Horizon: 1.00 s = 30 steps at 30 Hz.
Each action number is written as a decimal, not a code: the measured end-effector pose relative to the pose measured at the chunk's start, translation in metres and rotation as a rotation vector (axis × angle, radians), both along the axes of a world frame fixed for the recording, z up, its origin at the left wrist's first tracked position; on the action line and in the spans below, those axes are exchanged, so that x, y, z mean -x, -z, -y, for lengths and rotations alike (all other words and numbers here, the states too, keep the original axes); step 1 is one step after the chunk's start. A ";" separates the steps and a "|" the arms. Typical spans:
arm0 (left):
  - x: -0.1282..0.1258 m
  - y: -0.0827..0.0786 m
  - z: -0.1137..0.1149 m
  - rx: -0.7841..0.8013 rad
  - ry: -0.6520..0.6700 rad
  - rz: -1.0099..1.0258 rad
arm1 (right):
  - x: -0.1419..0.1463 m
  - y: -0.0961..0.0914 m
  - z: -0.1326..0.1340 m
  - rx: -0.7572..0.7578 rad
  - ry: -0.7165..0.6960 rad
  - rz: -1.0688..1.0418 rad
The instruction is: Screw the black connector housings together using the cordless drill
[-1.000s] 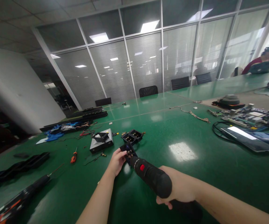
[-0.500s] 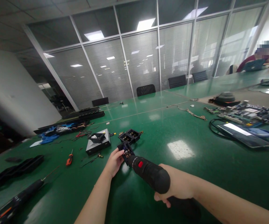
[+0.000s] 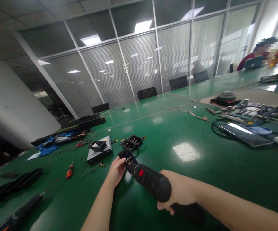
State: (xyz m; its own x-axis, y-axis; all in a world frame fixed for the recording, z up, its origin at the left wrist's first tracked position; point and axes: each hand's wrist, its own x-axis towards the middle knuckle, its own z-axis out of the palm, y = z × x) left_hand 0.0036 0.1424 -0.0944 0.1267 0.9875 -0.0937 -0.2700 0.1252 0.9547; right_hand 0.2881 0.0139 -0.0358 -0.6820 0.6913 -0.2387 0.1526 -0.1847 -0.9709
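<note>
My left hand (image 3: 117, 170) is closed on the near end of a black plastic housing (image 3: 126, 157) with brass-coloured metal parts inside. My right hand (image 3: 175, 187) grips a black cordless screwdriver (image 3: 151, 182) with a red button on its body. The tool's front end points into the housing; its tip is hidden behind its own body. Just beyond, two similar black compartments (image 3: 132, 143) rest on the table, touching or nearly touching the held piece. A grey metal box (image 3: 99, 154) with a black bracket (image 3: 98, 146) on top stands to their left.
On the green table (image 3: 160, 134) lie an orange screwdriver (image 3: 69, 171), a black long-tipped tool (image 3: 24, 210) and a black tray-like strip (image 3: 16, 186) at left. To the right are a phone (image 3: 245, 134), a circuit board (image 3: 252, 110) and a cable (image 3: 199, 116). A person (image 3: 247, 61) sits far right.
The view has turned slightly right, so everything appears shifted left. Both hands keep their grip on the housing and the cordless screwdriver, with no clear movement between them.
</note>
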 end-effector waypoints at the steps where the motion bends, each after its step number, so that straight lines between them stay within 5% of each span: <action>1: 0.000 0.000 0.000 -0.002 0.000 0.005 | 0.000 0.001 0.000 -0.011 0.000 0.006; 30: -0.005 -0.001 -0.001 0.009 0.019 0.018 | -0.007 0.003 0.000 0.086 0.049 -0.047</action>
State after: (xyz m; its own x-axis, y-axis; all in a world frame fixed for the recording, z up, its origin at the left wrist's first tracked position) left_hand 0.0088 0.1431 -0.0930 0.1471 0.9841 -0.0999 -0.2845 0.1388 0.9486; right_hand 0.2950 0.0141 -0.0386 -0.6594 0.7028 -0.2670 0.0959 -0.2735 -0.9571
